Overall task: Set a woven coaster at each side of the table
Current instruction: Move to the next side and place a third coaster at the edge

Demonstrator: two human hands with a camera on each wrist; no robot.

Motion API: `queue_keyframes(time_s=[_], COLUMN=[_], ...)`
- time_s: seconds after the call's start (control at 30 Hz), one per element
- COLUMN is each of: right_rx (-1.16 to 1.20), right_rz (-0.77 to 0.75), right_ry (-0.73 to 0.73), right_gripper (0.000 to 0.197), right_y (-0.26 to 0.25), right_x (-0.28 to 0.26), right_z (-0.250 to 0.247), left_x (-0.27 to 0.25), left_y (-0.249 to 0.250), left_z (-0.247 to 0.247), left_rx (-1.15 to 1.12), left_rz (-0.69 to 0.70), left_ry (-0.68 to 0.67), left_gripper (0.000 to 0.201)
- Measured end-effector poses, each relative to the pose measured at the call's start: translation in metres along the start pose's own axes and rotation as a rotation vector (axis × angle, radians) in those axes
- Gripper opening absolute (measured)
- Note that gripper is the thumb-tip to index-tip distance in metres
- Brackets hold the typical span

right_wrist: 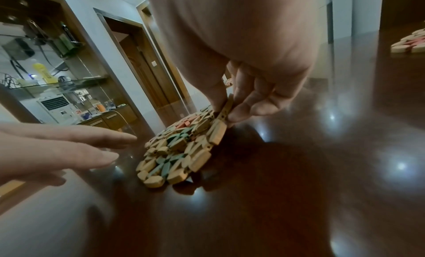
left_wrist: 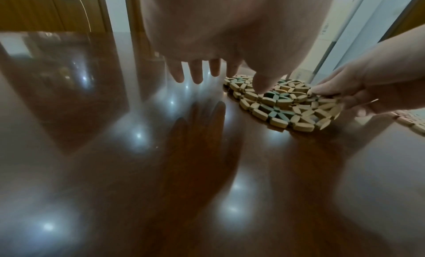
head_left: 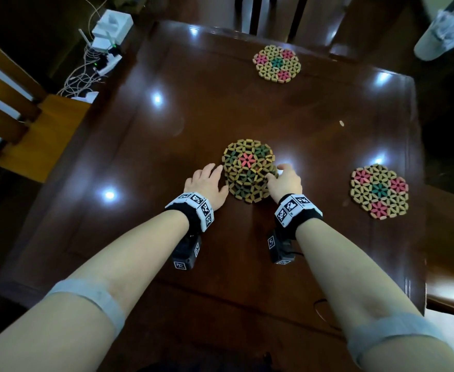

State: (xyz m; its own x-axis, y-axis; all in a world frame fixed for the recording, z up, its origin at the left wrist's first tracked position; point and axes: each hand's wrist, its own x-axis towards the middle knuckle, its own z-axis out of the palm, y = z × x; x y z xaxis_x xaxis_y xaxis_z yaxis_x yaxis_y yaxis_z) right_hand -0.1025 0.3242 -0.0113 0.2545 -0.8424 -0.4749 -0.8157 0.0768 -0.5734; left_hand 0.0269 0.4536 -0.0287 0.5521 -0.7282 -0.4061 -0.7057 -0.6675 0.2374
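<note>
Two woven coasters lie stacked mid-table, the top coaster (head_left: 247, 160) (left_wrist: 282, 104) (right_wrist: 184, 148) shifted off the lower coaster (head_left: 247, 193). My right hand (head_left: 279, 176) (left_wrist: 340, 95) (right_wrist: 227, 113) pinches the top coaster's right edge between thumb and fingers and tilts that edge up. Just left of the stack, my left hand (head_left: 210, 180) (left_wrist: 220, 77) (right_wrist: 96, 148) is held flat with straight fingers, and its thumb touches the coaster's left rim. Another coaster (head_left: 276, 63) lies at the far side, and a third coaster (head_left: 379, 190) (right_wrist: 411, 43) at the right side.
The dark glossy table (head_left: 167, 135) has bare wood at its left and near sides. Chairs stand at the left (head_left: 32, 130), beyond the far edge (head_left: 271, 14) and at the right. A white router with cables (head_left: 105, 41) sits off the table's far left corner.
</note>
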Motion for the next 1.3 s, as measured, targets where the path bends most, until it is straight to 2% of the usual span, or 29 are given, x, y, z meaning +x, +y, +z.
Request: queue_keyframes(time_s=[0.23, 0.4, 0.53, 0.67, 0.83, 1.0, 1.13, 1.3], right_rx=[0.184, 0.219, 0.240, 0.337, 0.545, 0.509, 0.394, 0.435], right_rz=[-0.118, -0.082, -0.078, -0.132, -0.164, -0.133, -0.104, 0.059], right_ry=[0.077, 0.167, 0.231, 0.247, 0.224, 0.290, 0.224, 0.007], right_gripper=[0.037, 0.030, 0.028, 0.025, 0.021, 0.027, 0.031, 0.033], right_y=[-0.019, -0.027, -0.022, -0.014, -0.005, 0.015, 0.035, 0.066], right_x=[-0.014, -0.032, -0.061, -0.100, -0.157, -0.209, -0.238, -0.261], right_z=[-0.006, -0.028, -0.039, -0.039, -0.018, 0.009, 0.026, 0.038], left_x=[-0.005, -0.013, -0.030, -0.061, -0.099, -0.138, -0.161, -0.180], left_y=[-0.003, 0.006, 0.011, 0.010, 0.000, -0.029, -0.060, -0.084], left_z=[-0.011, -0.028, -0.041, -0.047, -0.037, -0.020, -0.008, 0.011], left_rx=[-0.070, -0.138, -0.144, -0.136, -0.379, -0.577, -0.591, -0.586], left_rz=[-0.001, -0.014, 0.020, 0.061, 0.040, -0.026, 0.007, 0.025], left_ry=[0.007, 0.001, -0.040, -0.091, -0.183, -0.120, -0.114, -0.075], left_gripper=[0.065, 0.058, 0.054, 0.059, 0.066, 0.060, 0.040, 0.041])
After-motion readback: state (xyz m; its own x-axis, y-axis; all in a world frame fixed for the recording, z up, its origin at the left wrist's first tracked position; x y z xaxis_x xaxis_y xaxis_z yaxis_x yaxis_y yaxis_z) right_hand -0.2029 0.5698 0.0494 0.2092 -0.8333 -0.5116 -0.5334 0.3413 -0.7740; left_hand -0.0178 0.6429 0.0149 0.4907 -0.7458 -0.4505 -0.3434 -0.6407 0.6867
